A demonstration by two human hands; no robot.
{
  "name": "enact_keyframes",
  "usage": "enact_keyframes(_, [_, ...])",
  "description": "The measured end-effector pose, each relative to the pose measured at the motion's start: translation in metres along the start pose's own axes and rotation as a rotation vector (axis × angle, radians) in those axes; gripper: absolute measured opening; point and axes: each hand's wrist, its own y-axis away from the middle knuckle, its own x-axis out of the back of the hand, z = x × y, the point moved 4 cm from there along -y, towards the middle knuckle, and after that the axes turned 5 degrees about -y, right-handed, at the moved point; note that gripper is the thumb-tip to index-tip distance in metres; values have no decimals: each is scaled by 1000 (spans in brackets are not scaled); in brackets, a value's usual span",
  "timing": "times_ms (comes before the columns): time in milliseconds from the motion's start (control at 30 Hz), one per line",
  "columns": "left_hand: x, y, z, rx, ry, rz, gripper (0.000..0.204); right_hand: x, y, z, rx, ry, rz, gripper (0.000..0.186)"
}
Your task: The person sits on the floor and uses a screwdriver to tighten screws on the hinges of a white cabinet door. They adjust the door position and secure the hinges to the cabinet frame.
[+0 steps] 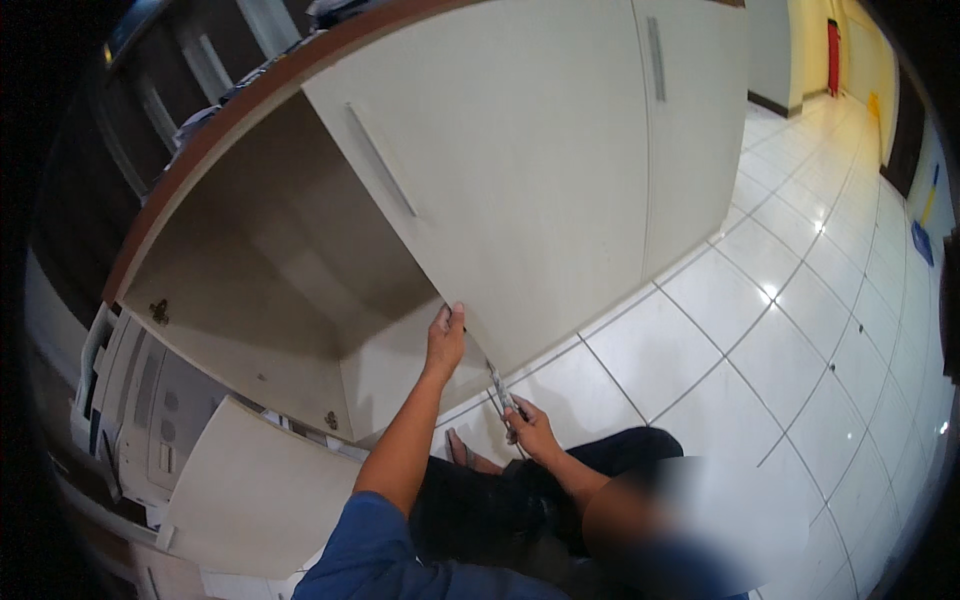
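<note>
My left hand (445, 338) is closed on the lower edge of a white cabinet door (520, 170), near its corner, with the thumb on the outer face. A long slim metal handle (380, 160) runs along that door. In my right hand (532, 428) is a slim silvery-grey tool (500, 388), its tip close to the door's bottom edge; its exact kind is too small to make out. Left of the door, the cabinet interior (270, 240) stands uncovered. Two metal hinges, an upper hinge (159, 311) and a lower hinge (331, 420), show on its side wall.
A loose pale panel (260, 490) lies at the lower left, beside a boxy grey-white machine (165, 400). The brown countertop edge (200, 170) curves above the cabinet. White floor tiles (740, 350) stretch to the right. My sandalled foot (465, 450) is below my hands.
</note>
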Motion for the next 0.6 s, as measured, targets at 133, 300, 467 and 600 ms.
enact_keyframes(133, [-5,9,0,20,67,30,43,0,-1,7,-2,20,-27,49])
enact_keyframes(300, [-11,42,20,-59,38,-45,39,-7,5,8,-35,63,-42,51])
enact_keyframes(467, [-23,80,37,-142,-120,-67,31,-5,9,16,-3,295,-55,56])
enact_keyframes(600, [-40,109,47,-289,-150,-114,30,-1,-5,21,362,676,-50,52])
